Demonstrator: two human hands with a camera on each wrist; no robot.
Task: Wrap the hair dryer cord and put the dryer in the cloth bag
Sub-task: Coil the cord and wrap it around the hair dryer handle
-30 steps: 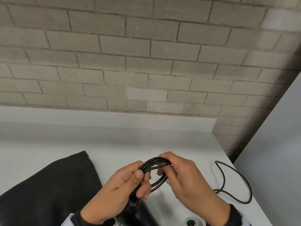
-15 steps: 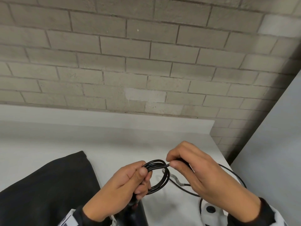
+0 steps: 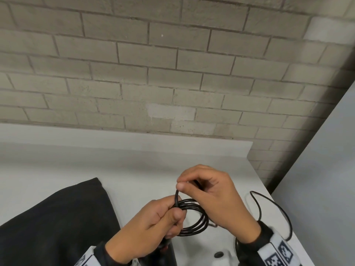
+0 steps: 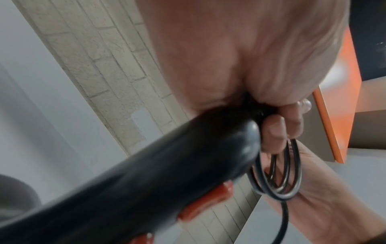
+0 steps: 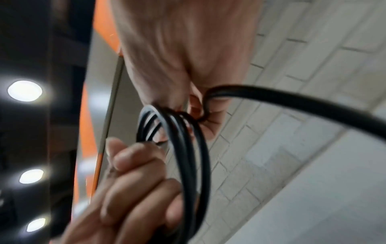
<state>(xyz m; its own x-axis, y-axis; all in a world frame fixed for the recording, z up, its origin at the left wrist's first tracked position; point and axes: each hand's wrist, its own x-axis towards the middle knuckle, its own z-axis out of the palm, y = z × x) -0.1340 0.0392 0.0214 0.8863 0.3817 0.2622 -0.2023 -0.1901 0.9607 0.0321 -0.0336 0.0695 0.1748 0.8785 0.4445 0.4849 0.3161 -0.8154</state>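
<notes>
Black cord (image 3: 194, 217) lying in several stacked loops above the white table (image 3: 134, 175), the coil gathered in front of the person and just right of the cloth bag. One side of the coil being gripped by the left hand (image 3: 151, 225), thumb folded over the strands and fingers curled beneath. Same hand also closing round the tail end of the hair dryer (image 4: 129, 181), its black handle with orange-red switches (image 4: 200, 204) running back along the wrist in the left wrist view. In the head view, only a dark sliver of the dryer showing below the left hand, nearer the person than the coil.

Right hand (image 3: 213, 194) sitting just beyond and right of the coil, thumb and forefinger pinching a single strand and lifting it in a small arch over the top of the loops. From the right wrist view, that strand (image 5: 292, 100) passing out between the pinching fingers and sweeping away to the right.

Loose cord (image 3: 272, 206) trailing right of the coil, curving in a wide open loop near the table's right edge.

Cloth bag (image 3: 57, 223), black, lying flat on the table left of the coil, close beside the left hand. Brick wall (image 3: 153, 73) rising behind the table, well beyond the coil.
</notes>
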